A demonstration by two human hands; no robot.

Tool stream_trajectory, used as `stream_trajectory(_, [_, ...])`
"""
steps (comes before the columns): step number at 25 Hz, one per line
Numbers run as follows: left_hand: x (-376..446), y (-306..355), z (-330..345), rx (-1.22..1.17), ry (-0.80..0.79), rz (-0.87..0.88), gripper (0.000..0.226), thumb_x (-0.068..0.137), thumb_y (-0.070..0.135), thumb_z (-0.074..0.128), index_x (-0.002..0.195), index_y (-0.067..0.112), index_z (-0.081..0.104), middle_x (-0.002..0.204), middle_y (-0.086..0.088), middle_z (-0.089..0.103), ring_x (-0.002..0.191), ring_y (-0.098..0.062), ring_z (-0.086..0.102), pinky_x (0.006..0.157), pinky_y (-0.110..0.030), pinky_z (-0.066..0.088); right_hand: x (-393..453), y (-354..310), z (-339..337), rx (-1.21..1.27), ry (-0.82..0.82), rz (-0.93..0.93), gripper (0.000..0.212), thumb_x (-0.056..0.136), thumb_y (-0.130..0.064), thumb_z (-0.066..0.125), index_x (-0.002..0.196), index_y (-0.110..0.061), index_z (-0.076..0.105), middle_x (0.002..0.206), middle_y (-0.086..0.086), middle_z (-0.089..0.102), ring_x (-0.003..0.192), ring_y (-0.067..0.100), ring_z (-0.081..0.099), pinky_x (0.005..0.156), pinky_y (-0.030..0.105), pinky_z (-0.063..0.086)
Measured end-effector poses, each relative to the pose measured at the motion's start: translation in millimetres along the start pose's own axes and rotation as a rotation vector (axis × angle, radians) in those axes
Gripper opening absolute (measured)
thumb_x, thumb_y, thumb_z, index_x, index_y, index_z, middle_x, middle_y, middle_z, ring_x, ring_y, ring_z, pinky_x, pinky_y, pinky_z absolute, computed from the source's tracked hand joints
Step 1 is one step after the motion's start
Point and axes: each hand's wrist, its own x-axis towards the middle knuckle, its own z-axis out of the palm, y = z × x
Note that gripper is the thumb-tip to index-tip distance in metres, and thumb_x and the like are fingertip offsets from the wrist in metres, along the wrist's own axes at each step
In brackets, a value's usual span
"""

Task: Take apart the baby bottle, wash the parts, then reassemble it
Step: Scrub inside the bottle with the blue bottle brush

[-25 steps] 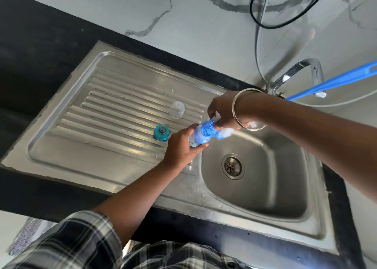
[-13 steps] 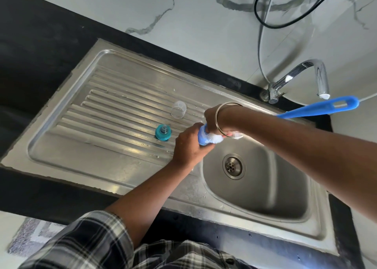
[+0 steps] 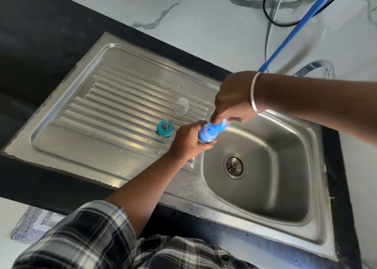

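Bottle (image 3: 207,135) is sitting in your left hand (image 3: 188,141), whose fingers are curling round its body, just over the near-left rim of the sink (image 3: 318,223). Your right hand (image 3: 232,99) is pinching the brush (image 3: 221,125) low on its blue handle (image 3: 302,24), with the bristle head working at the bottle's mouth. The long handle is sticking far up toward the wall and the tap (image 3: 314,66), so a hard twist is risking a knock against either. A wet bottle is likely slippery; if your grip is loosening, it could be dropping into the basin. The teal collar (image 3: 164,127) and clear cap (image 3: 181,106) are lying on the ribbed drainboard to the left, near your left hand, where a stray elbow or splash could be sending them sliding.
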Motion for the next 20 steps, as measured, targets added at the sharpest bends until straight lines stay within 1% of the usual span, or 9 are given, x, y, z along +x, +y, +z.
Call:
stream_trajectory(3, [-0.5,1.7,1.8,-0.021,0.050,-0.010,0.036,0.061,0.031,0.088,0.086,0.013,0.067,0.074,-0.004,0.071,0.065,-0.021,0.066,0.058,-0.024,0.046,26.4,-21.1,13.0,0.066,0.009,0.001,0.028,0.088,-0.025,0.054,0.115,-0.034,0.053,0.089,0.001,0.067,0.070,0.031,0.056,0.059,0.030,0.039])
stream_trajectory(5, [-1.9,3.9,4.1,-0.010,0.100,-0.007,0.039,0.060,0.028,0.088,0.089,0.012,0.069,0.075,-0.005,0.072,0.065,-0.020,0.065,0.059,-0.020,0.042,38.0,-25.1,21.1,0.256,-0.010,0.240,0.029,0.085,-0.028,0.057,0.114,-0.032,0.054,0.091,0.001,0.066,0.076,0.031,0.060,0.061,0.030,0.041])
stream_trajectory(8, [-4.0,-0.1,8.3,-0.016,0.113,0.004,0.047,0.061,0.028,0.085,0.101,0.012,0.069,0.085,-0.004,0.074,0.071,-0.020,0.068,0.063,-0.026,0.053,45.7,-30.4,37.7,1.052,-0.222,0.762,0.022,0.084,-0.031,0.061,0.086,-0.009,0.063,0.070,0.006,0.062,0.059,0.025,0.060,0.052,0.026,0.049])
stream_trajectory(10, [-6.6,0.7,9.9,-0.006,0.110,0.011,0.050,0.060,0.027,0.086,0.105,0.013,0.069,0.089,-0.003,0.075,0.075,-0.019,0.069,0.066,-0.026,0.054,46.3,-29.6,42.6,1.519,-0.365,0.914,0.031,0.092,-0.027,0.055,0.069,-0.007,0.056,0.057,0.006,0.050,0.042,0.017,0.043,0.043,0.018,0.034])
stream_trajectory(11, [-5.3,0.3,9.5,-0.007,0.105,0.017,0.050,0.060,0.028,0.086,0.105,0.013,0.069,0.089,-0.002,0.075,0.075,-0.019,0.069,0.066,-0.026,0.054,43.5,-28.7,42.6,1.587,-0.390,0.927,0.032,0.095,-0.027,0.052,0.070,-0.008,0.054,0.056,0.006,0.046,0.041,0.015,0.038,0.044,0.016,0.028])
stream_trajectory(13, [-3.8,-1.5,8.5,-0.015,0.094,0.021,0.049,0.063,0.031,0.085,0.106,0.014,0.068,0.089,-0.002,0.075,0.076,-0.019,0.069,0.067,-0.028,0.055,28.8,-24.1,37.0,1.533,-0.383,0.885,0.030,0.096,-0.030,0.052,0.080,-0.005,0.057,0.057,0.007,0.045,0.038,0.016,0.037,0.041,0.014,0.029])
stream_trajectory(16, [-2.5,-2.3,5.1,-0.032,0.114,-0.009,0.047,0.067,0.037,0.084,0.105,0.015,0.068,0.090,-0.001,0.075,0.078,-0.018,0.070,0.069,-0.030,0.056,-0.1,-8.4,28.5,1.366,-0.198,0.764,0.021,0.089,-0.028,0.063,0.087,-0.008,0.058,0.054,0.010,0.048,0.036,0.018,0.039,0.038,0.019,0.036])
stream_trajectory(18, [-2.7,-1.3,5.3,-0.014,0.104,-0.001,0.046,0.067,0.037,0.085,0.104,0.015,0.068,0.089,-0.002,0.075,0.077,-0.018,0.070,0.069,-0.027,0.054,-11.9,-4.4,18.7,1.000,-0.078,0.554,0.022,0.080,-0.029,0.070,0.080,-0.014,0.055,0.057,0.006,0.055,0.046,0.023,0.049,0.044,0.026,0.042])
stream_trajectory(20, [-4.6,1.7,5.2,-0.003,0.101,-0.007,0.046,0.065,0.035,0.087,0.101,0.014,0.069,0.085,-0.002,0.075,0.074,-0.019,0.069,0.066,-0.023,0.050,-10.0,-5.3,2.6,0.511,-0.088,0.305,0.018,0.079,-0.034,0.067,0.082,-0.025,0.052,0.067,-0.005,0.054,0.067,0.024,0.053,0.054,0.025,0.038])
